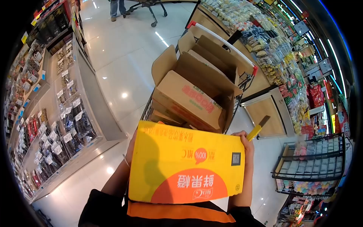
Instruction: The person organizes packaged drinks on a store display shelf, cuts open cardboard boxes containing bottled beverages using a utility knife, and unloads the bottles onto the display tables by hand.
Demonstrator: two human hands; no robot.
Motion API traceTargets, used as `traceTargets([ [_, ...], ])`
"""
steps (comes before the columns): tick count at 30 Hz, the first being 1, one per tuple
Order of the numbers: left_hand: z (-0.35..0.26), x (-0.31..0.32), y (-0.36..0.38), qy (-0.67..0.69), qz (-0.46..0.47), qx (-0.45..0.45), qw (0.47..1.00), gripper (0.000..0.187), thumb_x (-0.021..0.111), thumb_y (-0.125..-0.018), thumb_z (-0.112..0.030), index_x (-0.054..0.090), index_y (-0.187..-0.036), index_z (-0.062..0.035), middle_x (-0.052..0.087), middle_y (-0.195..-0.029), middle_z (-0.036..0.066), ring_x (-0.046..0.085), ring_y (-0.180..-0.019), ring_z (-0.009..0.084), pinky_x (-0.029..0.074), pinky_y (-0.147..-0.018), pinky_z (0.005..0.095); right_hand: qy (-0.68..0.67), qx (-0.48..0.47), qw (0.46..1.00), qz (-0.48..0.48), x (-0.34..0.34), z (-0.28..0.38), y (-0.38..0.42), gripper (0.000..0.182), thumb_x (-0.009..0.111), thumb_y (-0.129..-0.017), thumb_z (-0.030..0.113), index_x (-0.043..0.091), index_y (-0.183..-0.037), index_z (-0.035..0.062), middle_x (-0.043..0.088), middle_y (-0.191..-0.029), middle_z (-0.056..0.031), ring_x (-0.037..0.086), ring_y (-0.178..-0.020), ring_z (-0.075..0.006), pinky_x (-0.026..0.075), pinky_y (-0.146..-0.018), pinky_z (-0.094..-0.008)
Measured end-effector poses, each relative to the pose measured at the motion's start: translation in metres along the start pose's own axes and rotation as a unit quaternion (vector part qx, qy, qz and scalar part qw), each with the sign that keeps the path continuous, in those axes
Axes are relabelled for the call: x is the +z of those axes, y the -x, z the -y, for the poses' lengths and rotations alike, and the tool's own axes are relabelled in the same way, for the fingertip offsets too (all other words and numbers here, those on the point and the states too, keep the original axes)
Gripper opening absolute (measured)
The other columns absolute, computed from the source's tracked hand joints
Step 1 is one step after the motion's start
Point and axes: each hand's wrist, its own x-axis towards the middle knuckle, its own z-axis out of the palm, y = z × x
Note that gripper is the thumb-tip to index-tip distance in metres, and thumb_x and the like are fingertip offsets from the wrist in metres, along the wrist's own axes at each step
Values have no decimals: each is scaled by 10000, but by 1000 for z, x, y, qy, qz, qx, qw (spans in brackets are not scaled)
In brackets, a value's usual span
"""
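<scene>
Both hands carry a big yellow and orange carton [187,166] close to the body, at 6 o'clock. The right hand [245,139] grips its far corner and pinches a yellow box cutter [257,129]. The left hand [131,145] is mostly hidden behind the carton's left edge. A cart [242,81] of brown boxes stands at 12 o'clock.
</scene>
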Motion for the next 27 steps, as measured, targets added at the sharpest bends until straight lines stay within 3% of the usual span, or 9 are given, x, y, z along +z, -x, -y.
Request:
traceTargets([
  [7, 68, 23, 100, -176, -69, -195, 962, 334, 503, -874, -231, 517, -1108, 7, 636, -942, 182, 608, -833, 316, 475, -747, 394, 41, -19, 999, 19, 0, -2, 0, 289, 548, -873, 281, 532, -879, -8, 617, -893, -169, 602, -818, -231, 485, -779, -319],
  [9, 99, 32, 132, -129, -29, -274, 953, 365, 524, -862, -240, 490, -1140, -5, 621, -973, 217, 593, -872, 367, 467, -767, 424, 20, -18, 1000, -4, 4, -2, -1, 285, 536, -878, 277, 531, -874, -8, 615, -894, -165, 599, -815, -229, 481, -777, -318],
  [11, 95, 23, 126, -33, 113, -407, 906, 452, 527, -858, -252, 420, -1237, -31, 579, -1058, 276, 570, -982, 394, 441, -839, 452, -7, -17, 1000, 22, -1, -9, 2, 266, 526, -873, 278, 515, -903, 15, 604, -908, -150, 587, -834, -228, 471, -787, -332],
  [12, 100, 25, 132, -35, 118, -355, 927, 459, 468, -898, -297, 408, -1271, -37, 570, -1108, 263, 572, -1016, 357, 442, -858, 428, -49, -40, 998, 29, -5, -15, 4, 252, 521, -869, 277, 505, -919, 30, 596, -911, -140, 578, -848, -225, 466, -795, -342],
  [14, 94, 22, 129, 108, 71, -405, 905, 523, 331, -955, -406, 379, -1336, -52, 558, -1191, 209, 578, -1056, 279, 449, -886, 378, -93, -61, 993, 40, 7, -21, 3, 265, 524, -838, 296, 490, -927, 49, 578, -890, -125, 558, -849, -213, 451, -799, -348],
  [15, 83, 28, 112, 260, 21, -481, 837, 579, 252, -972, -471, 360, -1366, -61, 557, -1223, 168, 583, -1064, 237, 455, -895, 350, -93, -60, 993, 35, 15, -17, 9, 289, 533, -812, 315, 483, -919, 51, 569, -866, -120, 548, -836, -202, 442, -795, -345],
  [17, 85, 41, 109, 541, -26, -451, 710, 672, 161, -944, -571, 369, -1379, -102, 539, -1262, 95, 568, -1088, 189, 455, -909, 313, -136, -89, 983, 81, 11, -23, 15, 301, 508, -815, 325, 449, -913, 47, 517, -814, -93, 519, -795, -185, 423, -769, -327],
  [20, 90, 44, 110, 562, -28, -468, 681, 660, 179, -941, -577, 397, -1365, -122, 543, -1259, 91, 569, -1086, 179, 448, -927, 316, -67, -93, 993, -10, 23, -20, 48, 250, 472, -855, 319, 411, -923, 86, 489, -868, -49, 489, -872, -154, 397, -814, -298],
  [27, 80, 38, 109, 527, 24, -445, 724, 709, 193, -918, -622, 434, -1341, -107, 577, -1217, 85, 595, -1041, 174, 458, -909, 312, 8, -133, 991, -27, 17, -12, 77, 291, 477, -849, 338, 434, -918, 59, 507, -863, -68, 501, -831, -161, 406, -794, -300],
])
